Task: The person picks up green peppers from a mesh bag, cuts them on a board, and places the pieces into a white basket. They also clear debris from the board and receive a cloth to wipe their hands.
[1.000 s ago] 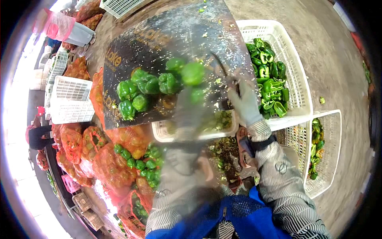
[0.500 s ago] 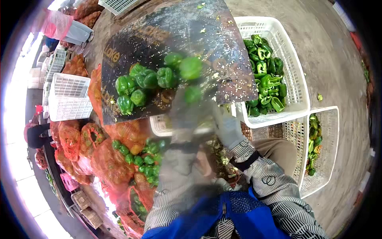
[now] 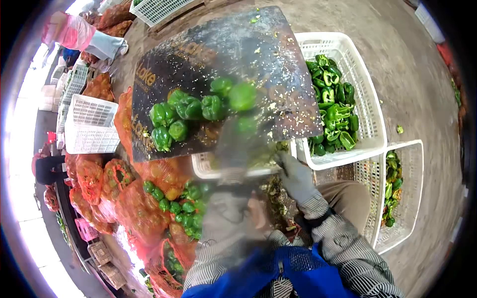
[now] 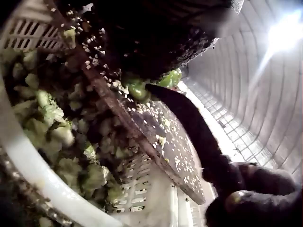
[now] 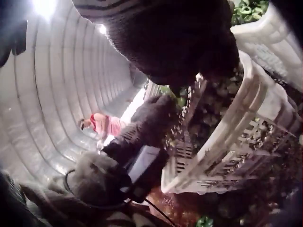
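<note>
My gloved left hand [image 5: 154,111] is smeared by a blur in the head view. In the left wrist view it grips a green bell pepper [image 4: 137,91] near the edge of the dark board [image 3: 248,49], partly hiding the pepper. My gloved right hand [image 3: 299,179] is below the board's near edge, fingers curled round the handle of a dark, curved knife [image 4: 191,125]. In the left wrist view, the knife's tip overlaps the pepper. Several whole green bell peppers [image 3: 189,108] sit on the board among scattered pale seeds.
Under the board's edge stands a white crate [image 3: 201,171] of pepper scraps [image 4: 61,137]. A white crate [image 3: 370,89] of cut peppers stands right, with another crate [image 3: 415,198] nearer me. Red mesh sacks [image 3: 139,206] and loose peppers [image 3: 184,206] lie left; a person [image 3: 72,32] is far left.
My right hand and the knife have come down from over the board's right part to below its near edge. The left hand stays at about the same place; the peppers on the board stay put.
</note>
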The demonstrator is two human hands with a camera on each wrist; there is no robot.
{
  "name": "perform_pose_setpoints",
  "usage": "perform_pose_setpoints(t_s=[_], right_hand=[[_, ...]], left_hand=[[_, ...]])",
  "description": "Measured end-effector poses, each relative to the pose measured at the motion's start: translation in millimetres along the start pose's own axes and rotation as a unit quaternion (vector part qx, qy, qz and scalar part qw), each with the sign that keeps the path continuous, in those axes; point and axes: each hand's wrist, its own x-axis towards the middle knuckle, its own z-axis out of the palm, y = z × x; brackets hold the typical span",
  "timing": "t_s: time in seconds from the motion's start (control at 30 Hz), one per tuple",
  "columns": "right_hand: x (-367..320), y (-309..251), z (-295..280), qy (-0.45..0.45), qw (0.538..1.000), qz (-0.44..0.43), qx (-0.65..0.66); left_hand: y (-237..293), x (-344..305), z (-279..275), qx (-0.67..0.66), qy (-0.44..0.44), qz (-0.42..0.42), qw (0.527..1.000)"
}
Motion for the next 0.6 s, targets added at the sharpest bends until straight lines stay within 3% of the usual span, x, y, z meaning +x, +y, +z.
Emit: perform_pose_setpoints(t_s=[0.03,0.07,0.13,0.2,0.23,0.27,0.33,0.37,0.4,0.47,0.5,0.53,0.57,0.6], right_hand=[[-3.7,3.3,-15.9,0.036,0.999,-0.011,0.01],[-4.5,4.1,-28.8,0.071,0.997,-0.022,0.021],[27.7,-2.0,-55.9,0.14,0.99,-0.031,-0.002],[72.4,-11.1,-79.5,0.123,0.992,-0.03,-0.025],[95.1,-17.5,-88.0,0.124,0.991,-0.034,-0.028],[117.0,-24.5,-94.8,0.075,0.994,-0.035,-0.065],[141.0,-25.9,-99.1,0.025,0.994,-0.038,-0.103],[148.7,-22.0,-97.4,0.016,0.991,-0.07,-0.117],[154.2,-18.3,-94.7,0.006,0.986,-0.101,-0.129],[159.7,-10.1,-93.7,0.021,0.984,-0.135,-0.117],[159.6,-17.1,-103.8,-0.023,0.988,-0.111,-0.109],[160.8,-20.8,-110.0,-0.065,0.989,-0.088,-0.101],[163.7,-18.2,-107.3,-0.047,0.987,-0.131,-0.081],[164.7,-15.5,-106.7,-0.047,0.987,-0.129,-0.082]], left_hand=[[17.5,-3.1,7.6,0.283,0.019,0.038,0.958],[23.0,-2.6,11.5,0.543,0.038,0.069,0.836],[12.8,17.7,16.7,0.522,0.088,0.104,0.842],[-5.2,40.6,15.7,0.478,0.178,0.17,0.843],[-14.6,46.8,11.5,0.476,0.209,0.263,0.813],[-9.8,53.2,14.9,0.474,0.212,0.264,0.813],[2.5,67.3,25.8,0.486,0.174,0.105,0.85],[-20.7,73.2,20.7,0.652,0.143,0.167,0.725],[-20.8,75.3,21.3,0.653,0.143,0.164,0.726],[-20.2,79.4,21.6,0.491,0.19,0.134,0.84],[-24.0,80.4,18.0,0.492,0.19,0.133,0.839],[-27.6,80.6,12.8,0.581,0.145,0.197,0.776],[-26.1,79.9,11.1,0.66,0.096,0.259,0.699],[-25.3,80.0,12.0,0.659,0.095,0.259,0.7]])
